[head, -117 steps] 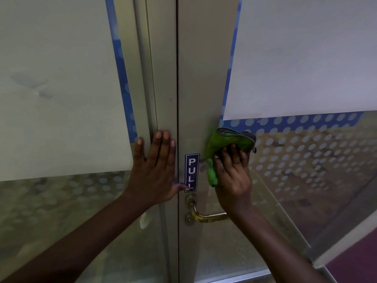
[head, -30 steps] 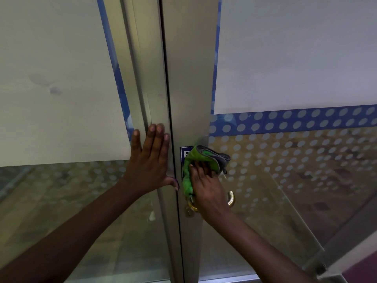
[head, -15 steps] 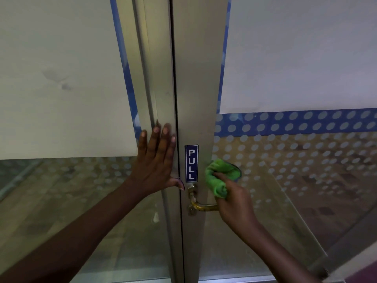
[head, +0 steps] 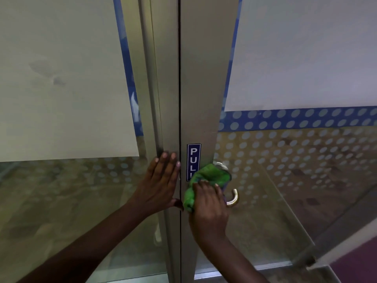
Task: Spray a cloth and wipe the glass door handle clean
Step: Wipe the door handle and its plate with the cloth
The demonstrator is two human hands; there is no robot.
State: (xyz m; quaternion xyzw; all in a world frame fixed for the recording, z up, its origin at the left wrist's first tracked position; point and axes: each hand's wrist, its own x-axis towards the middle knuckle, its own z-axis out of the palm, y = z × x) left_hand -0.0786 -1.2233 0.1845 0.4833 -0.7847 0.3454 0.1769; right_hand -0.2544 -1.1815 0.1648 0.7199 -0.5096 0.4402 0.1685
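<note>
- Cloth (head: pixel 208 177) sits bunched under the right hand (head: pixel 209 209), grip clamped on it, pressed onto the handle (head: pixel 233 198).
- Soft, light; likely slips unless bunched.
- Left hand (head: pixel 161 184) flat, grip apart, bracing the frame (head: pixel 171 99).

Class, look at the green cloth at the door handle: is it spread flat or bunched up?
Bunched up. The green cloth sits as a crumpled wad under the right hand, pressed against the brass handle, whose curved end shows.

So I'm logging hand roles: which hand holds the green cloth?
The right hand, gripping the green cloth at the handle; the left hand lies flat, empty.
</note>
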